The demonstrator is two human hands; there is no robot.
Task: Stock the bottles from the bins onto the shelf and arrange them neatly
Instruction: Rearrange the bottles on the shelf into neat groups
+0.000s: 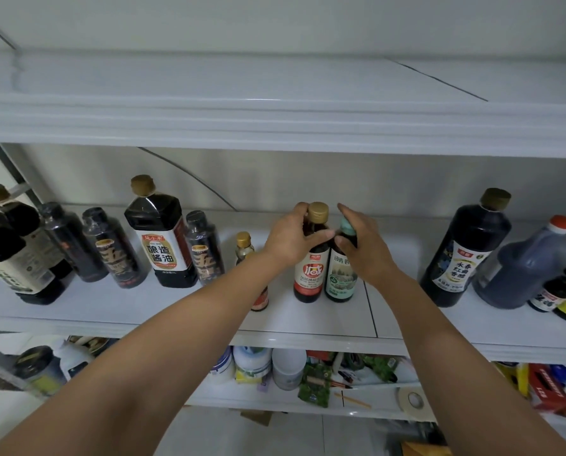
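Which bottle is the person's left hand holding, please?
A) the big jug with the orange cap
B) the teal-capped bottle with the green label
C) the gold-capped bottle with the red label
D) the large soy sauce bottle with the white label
C: the left hand curls round the neck of the gold-capped bottle with the red label, while the right hand grips the teal-capped bottle with the green label right beside it.

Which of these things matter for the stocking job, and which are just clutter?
Job: red-label bottle in the left hand; green-label bottle in the right hand; the other bottles standing on the middle shelf.
Clutter: tape roll, white tubs and green packet on the lower shelf.
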